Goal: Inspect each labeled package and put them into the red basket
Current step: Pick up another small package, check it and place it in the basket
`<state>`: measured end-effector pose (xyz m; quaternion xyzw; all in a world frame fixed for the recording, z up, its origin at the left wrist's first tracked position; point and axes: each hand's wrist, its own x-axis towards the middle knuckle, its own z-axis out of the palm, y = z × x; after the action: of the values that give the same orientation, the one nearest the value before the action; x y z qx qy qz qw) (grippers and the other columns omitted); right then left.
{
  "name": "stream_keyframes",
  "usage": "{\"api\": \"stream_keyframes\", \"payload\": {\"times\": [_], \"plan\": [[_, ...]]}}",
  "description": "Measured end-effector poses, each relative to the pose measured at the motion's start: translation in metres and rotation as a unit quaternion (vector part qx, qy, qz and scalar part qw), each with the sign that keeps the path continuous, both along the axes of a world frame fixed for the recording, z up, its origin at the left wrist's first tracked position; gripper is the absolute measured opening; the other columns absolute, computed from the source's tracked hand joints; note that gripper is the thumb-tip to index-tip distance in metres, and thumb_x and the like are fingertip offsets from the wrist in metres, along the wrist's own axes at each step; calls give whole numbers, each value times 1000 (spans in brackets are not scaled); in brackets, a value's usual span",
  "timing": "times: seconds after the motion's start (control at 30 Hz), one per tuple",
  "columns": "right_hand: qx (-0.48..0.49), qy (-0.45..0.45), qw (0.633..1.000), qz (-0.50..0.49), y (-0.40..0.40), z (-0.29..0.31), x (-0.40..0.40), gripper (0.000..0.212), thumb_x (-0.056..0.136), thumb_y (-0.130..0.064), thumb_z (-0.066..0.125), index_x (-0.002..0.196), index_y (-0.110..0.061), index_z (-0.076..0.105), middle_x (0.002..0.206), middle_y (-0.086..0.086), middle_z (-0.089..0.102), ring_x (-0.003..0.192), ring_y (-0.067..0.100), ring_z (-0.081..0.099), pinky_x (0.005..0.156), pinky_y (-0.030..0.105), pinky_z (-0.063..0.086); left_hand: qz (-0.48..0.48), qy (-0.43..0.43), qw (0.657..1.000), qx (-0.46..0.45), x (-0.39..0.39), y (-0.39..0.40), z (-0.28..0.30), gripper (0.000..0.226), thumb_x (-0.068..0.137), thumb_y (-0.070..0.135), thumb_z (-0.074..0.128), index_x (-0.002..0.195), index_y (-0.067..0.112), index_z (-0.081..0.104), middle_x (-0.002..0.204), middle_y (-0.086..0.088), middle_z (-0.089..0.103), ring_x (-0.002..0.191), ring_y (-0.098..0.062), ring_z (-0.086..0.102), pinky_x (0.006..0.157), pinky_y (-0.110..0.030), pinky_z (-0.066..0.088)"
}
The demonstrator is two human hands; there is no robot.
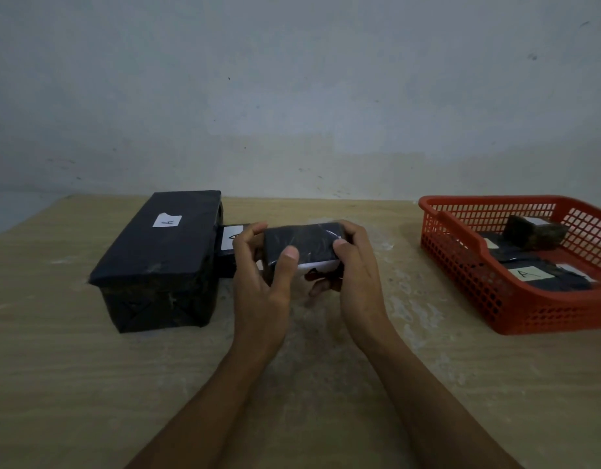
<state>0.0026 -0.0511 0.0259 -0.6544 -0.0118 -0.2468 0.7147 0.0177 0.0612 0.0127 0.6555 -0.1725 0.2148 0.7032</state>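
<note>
- My left hand (258,265) and right hand (354,262) grip a small black package (300,245) by its ends, above the desk (89,384).
- Red basket (515,299) at right holds labeled packages.

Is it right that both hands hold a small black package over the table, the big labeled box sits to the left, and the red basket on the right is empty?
Not quite. The head view shows the red basket already holds several black packages. The rest stands: both hands, left and right, hold the small package, big box at left.
</note>
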Motion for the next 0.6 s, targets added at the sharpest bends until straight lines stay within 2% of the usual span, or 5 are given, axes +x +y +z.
{"api": "stream_keyframes", "payload": {"times": [0.1, 0.2, 0.37, 0.47, 0.6], "plan": [[29, 2, 999, -16, -3, 2, 2, 22, 101, -11, 38, 112, -20, 55, 100, 12, 66, 69, 22, 63, 49, 32, 52, -7, 41, 999, -7, 5, 3, -2, 33, 87, 48, 50, 120, 42, 47, 123, 16, 55, 111, 0, 57, 87, -22, 52], [35, 3, 999, -17, -4, 1, 1, 15, 104, -17, 38, 107, -21, 52, 97, 2, 63, 73, 16, 64, 52, 33, 52, -34, 48, 998, -5, 5, 4, -1, 29, 94, 47, 52, 118, 32, 53, 120, 3, 61, 102, -4, 63, 73, -18, 54], [26, 17, 999, -34, -3, 4, 0, 16, 104, -15, 39, 94, -20, 49, 90, -3, 60, 74, 11, 62, 50, 29, 50, -43, 40, 998, 5, 2, 2, -2, 15, 101, 25, 49, 115, 31, 52, 114, 7, 61, 94, -2, 65, 67, -21, 55], [3, 9, 1000, -27, -4, 2, -1, 9, 105, -18, 43, 99, -19, 50, 90, -6, 61, 72, 1, 65, 51, 27, 51, -35, 44, 998, 9, 2, 1, -1, 19, 101, 19, 46, 113, 34, 49, 111, 10, 61, 90, 0, 65, 63, -20, 54], [-1, 22, 1000, -22, -2, 0, -1, 9, 104, -25, 50, 106, -16, 52, 93, -2, 64, 70, 1, 67, 48, 20, 50, -31, 50, 998, 12, 2, 3, -1, 18, 101, 21, 48, 111, 36, 50, 111, 8, 62, 89, -3, 66, 64, -22, 55]]}}
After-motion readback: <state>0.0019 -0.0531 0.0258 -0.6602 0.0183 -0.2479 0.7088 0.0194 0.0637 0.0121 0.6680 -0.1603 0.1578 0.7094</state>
